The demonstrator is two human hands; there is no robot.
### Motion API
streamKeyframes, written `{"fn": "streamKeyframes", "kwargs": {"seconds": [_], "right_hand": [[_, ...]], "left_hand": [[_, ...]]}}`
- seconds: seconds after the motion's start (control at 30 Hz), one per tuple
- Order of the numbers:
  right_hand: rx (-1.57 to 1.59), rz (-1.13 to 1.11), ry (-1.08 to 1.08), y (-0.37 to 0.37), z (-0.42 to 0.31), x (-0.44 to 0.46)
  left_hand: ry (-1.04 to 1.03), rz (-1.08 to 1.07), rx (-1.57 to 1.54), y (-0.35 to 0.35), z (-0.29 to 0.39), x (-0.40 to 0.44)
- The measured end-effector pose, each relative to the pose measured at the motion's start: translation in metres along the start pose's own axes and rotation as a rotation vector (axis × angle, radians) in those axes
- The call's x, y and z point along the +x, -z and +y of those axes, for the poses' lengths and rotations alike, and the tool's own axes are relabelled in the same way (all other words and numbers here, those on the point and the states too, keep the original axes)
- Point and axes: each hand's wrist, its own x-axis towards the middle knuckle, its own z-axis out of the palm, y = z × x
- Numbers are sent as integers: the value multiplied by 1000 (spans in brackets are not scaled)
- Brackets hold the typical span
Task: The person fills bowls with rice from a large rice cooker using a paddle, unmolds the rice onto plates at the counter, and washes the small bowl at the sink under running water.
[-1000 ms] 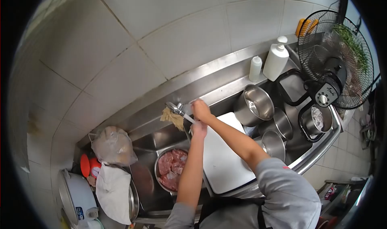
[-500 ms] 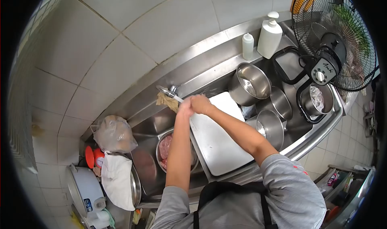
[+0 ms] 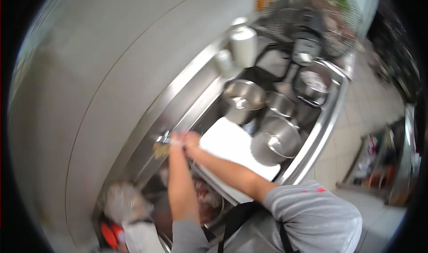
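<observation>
Both arms reach to the tap [image 3: 163,139] at the back wall of the sink. My left hand [image 3: 176,141] is beside its spout, close against my right hand [image 3: 191,139]. Motion blur smears the fingers of both, and nothing held can be made out. A tan cloth [image 3: 160,150] hangs by the tap. Right of the hands lies a white board [image 3: 223,139] across the sink. Below them, partly behind my left forearm, a round bowl of raw meat [image 3: 208,199] sits in the basin.
Steel pots [image 3: 244,95] and a larger pot [image 3: 277,141] stand at the right. Behind them are a white pump bottle [image 3: 244,43], a small bottle [image 3: 224,62] and a black fan [image 3: 307,43]. A plastic bag [image 3: 125,201] and white cloth [image 3: 141,237] lie lower left.
The view has swung to the right and tilted, blurring the picture. Both hands remain together by the tap, having come closer to each other since the earliest frame.
</observation>
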Motion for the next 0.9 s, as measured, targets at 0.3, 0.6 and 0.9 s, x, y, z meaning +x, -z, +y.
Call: {"fn": "streamKeyframes", "kwargs": {"seconds": [0.3, 0.6, 0.9], "right_hand": [[-714, -257, 320, -44, 35, 59], [-953, -466, 310, 3, 43, 81], [-2110, -453, 879, 103, 14, 21]], "left_hand": [[46, -406, -469, 32, 24, 10], [92, -672, -862, 9, 4, -67], [-212, -571, -369, 3, -12, -219]]}}
